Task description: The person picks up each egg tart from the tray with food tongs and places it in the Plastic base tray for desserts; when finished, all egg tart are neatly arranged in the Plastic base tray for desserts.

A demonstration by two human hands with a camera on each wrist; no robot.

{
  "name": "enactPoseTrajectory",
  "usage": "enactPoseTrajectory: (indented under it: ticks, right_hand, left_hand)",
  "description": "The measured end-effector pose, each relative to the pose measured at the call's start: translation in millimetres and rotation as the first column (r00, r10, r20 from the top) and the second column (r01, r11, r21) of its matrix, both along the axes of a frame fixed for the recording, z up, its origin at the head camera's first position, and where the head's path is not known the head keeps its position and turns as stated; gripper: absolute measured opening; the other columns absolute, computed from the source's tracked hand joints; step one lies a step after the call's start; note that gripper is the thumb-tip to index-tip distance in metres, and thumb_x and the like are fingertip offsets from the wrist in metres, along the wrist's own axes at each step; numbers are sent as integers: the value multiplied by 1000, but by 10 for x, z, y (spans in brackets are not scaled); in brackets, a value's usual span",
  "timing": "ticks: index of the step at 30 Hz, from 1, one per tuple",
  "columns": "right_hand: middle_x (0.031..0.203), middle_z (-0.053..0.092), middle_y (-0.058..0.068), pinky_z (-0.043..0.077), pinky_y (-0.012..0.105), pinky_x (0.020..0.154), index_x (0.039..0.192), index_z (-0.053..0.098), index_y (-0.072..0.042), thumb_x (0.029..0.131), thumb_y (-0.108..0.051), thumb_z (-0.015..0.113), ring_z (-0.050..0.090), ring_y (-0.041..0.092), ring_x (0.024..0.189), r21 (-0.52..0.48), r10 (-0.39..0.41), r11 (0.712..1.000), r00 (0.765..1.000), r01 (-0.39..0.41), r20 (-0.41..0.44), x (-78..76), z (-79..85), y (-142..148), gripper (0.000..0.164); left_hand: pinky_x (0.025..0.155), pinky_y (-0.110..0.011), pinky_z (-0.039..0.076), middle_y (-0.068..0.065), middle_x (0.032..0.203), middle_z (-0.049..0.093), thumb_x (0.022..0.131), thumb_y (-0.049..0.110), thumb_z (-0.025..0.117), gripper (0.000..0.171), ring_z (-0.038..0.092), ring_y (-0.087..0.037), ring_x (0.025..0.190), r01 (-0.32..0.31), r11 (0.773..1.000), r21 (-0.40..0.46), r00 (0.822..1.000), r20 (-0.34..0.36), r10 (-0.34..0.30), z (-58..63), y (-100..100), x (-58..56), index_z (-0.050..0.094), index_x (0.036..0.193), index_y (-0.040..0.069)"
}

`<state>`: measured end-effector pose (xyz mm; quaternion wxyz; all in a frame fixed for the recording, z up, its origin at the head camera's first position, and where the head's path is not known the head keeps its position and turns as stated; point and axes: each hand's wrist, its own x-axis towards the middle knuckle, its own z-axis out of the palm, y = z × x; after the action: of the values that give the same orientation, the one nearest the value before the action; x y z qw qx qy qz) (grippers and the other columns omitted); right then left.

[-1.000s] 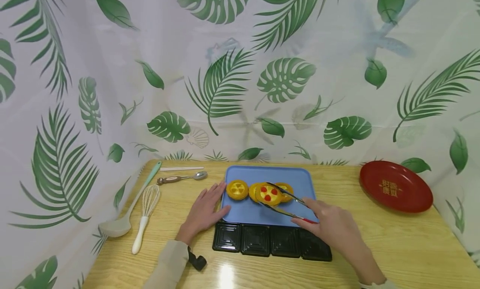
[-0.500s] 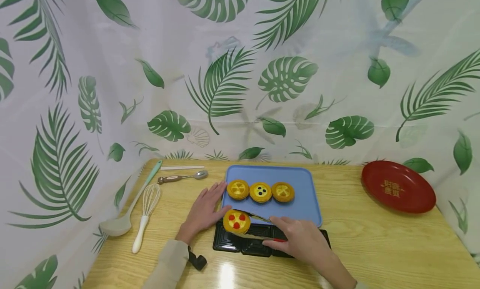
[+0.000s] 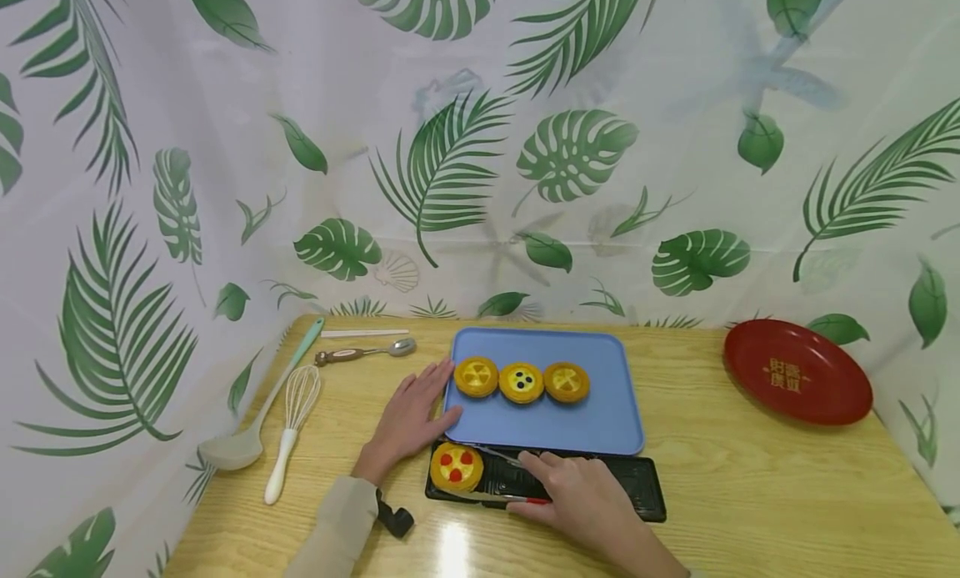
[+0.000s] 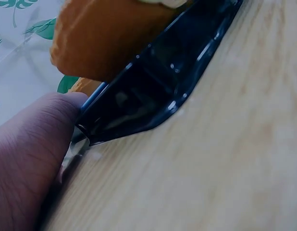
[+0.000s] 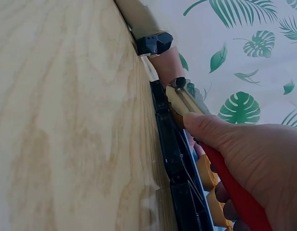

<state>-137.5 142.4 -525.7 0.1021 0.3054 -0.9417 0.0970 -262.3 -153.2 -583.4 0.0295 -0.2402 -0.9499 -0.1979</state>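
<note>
My left hand (image 3: pixel 411 413) rests with straight fingers on the left edge of the blue tray (image 3: pixel 551 432). My right hand (image 3: pixel 588 496) grips red-handled tongs (image 5: pixel 230 185), whose arms reach left around an egg tart (image 3: pixel 457 467) topped with red pieces. That tart sits in the leftmost compartment of the black sectioned tray (image 3: pixel 643 488), in front of the blue one. In the left wrist view, the tart's side (image 4: pixel 110 43) rises above the black rim. On the blue tray stand three more tarts in a row, the middle tart (image 3: pixel 521 383) dotted dark.
A whisk (image 3: pixel 292 432), a pale ladle (image 3: pixel 238 450), a spoon (image 3: pixel 367 353) and a white stick (image 3: pixel 365 334) lie on the left of the wooden table. At the right back is a red oval plate (image 3: pixel 798 371). A leaf-print cloth hangs behind.
The red-topped tart has been lifted off the row on the blue tray and carried left and toward me with the tongs, down into the black tray. My left hand has stayed put.
</note>
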Motion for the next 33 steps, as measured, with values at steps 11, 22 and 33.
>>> enactPoseTrajectory:
  ticks: [11, 22, 33]
  right_hand:
    - [92, 76, -5, 43, 23, 45, 120, 73, -22, 88, -74, 65, 56, 4, 54, 3, -25, 1000, 1000, 24, 14, 7, -19, -5, 61]
    - [104, 78, 0, 44, 23, 48, 127, 70, -22, 85, -80, 63, 54, 3, 55, -13, -59, 998, 994, 60, 89, 6, 55, 6, 72]
    - [115, 77, 5, 37, 20, 45, 137, 68, -22, 82, -88, 56, 43, 1, 49, -27, -97, 994, 979, 103, 179, 2, 271, 105, 87]
  left_hand:
    - [129, -51, 17, 6, 172, 21, 106, 61, 42, 78, 20, -21, 160, -3, 1000, 0, 1000, 3, 3, -33, -11, -5, 19, 169, 21]
    - [129, -51, 16, 7, 173, 19, 106, 62, 41, 78, 20, -20, 160, 3, 1000, 7, 1000, -2, -3, -44, -12, -8, 19, 169, 21]
    - [128, -52, 17, 6, 173, 21, 106, 60, 43, 77, 21, -21, 160, 1, 1000, 10, 1000, 1, -1, -3, 8, -1, 21, 169, 21]
